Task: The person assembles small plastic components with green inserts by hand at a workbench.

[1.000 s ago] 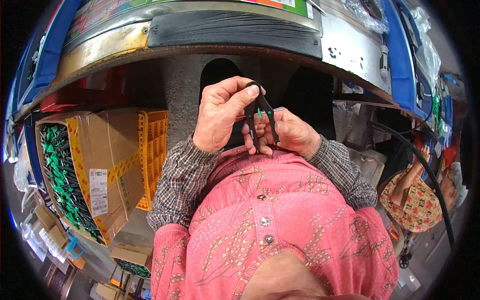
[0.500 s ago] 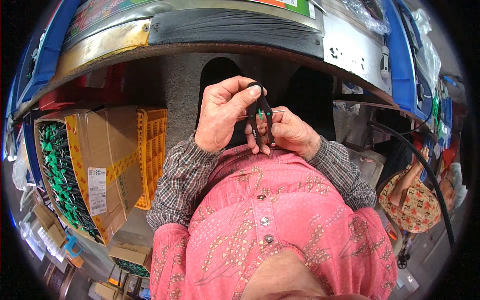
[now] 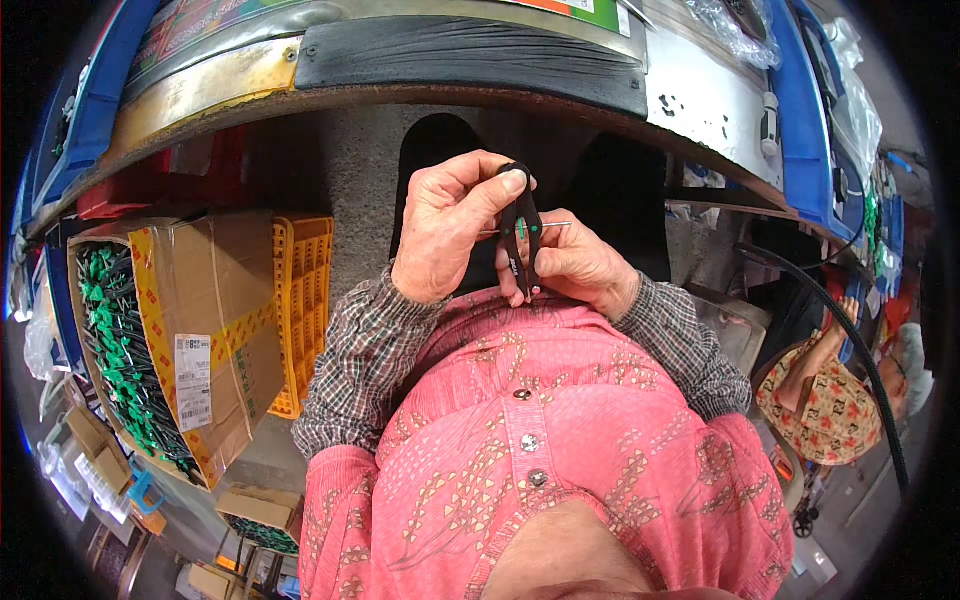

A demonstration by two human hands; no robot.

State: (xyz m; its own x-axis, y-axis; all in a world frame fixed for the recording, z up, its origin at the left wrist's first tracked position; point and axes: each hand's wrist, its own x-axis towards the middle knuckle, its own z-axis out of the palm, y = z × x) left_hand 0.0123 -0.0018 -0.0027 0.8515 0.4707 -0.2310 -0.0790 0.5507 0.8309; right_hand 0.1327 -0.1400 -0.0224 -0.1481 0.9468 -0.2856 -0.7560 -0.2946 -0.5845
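Left hand [image 3: 445, 225], centre of frame, slightly above mid-height: fingers curled, thumb pressed down on the rounded upper end of a black, two-legged, compass-shaped tool with green dots on its legs [image 3: 511, 250]. Grip closed at that end.

Right hand [image 3: 585, 262], just right of centre: partly curled; thumb against the tool's right leg, fingertips showing at the lower leg ends. It has hold of the lower part; the exact contact behind the legs is hidden.

Tool lies at centre frame between both hands, above the hem of a pink patterned shirt [image 3: 560, 400]. Rounded end up, leg ends down; legs near each other, narrow gap between. Whether the lower tips touch: cannot tell. A thin straight silver metal rod [image 3: 556, 224] crosses the legs at dot level, projecting on both sides. A small bright green piece [image 3: 520, 229] shows in the gap.

Surroundings. Left of frame: open brown cardboard carton with yellow tape [image 3: 225, 330], filled with black-and-green slender parts [image 3: 110, 335]; just beside it, an orange-yellow slotted plastic crate [image 3: 305, 310]. Top: workbench with a black, wood-grained edge strip [image 3: 470, 65]. Upper right: blue plastic bin [image 3: 805, 150], with a small white-and-grey cylinder [image 3: 769, 125] near it on the bench. Right: thick black cable [image 3: 840, 320], curving past a co-worker in a yellow-orange patterned garment [image 3: 825, 410].
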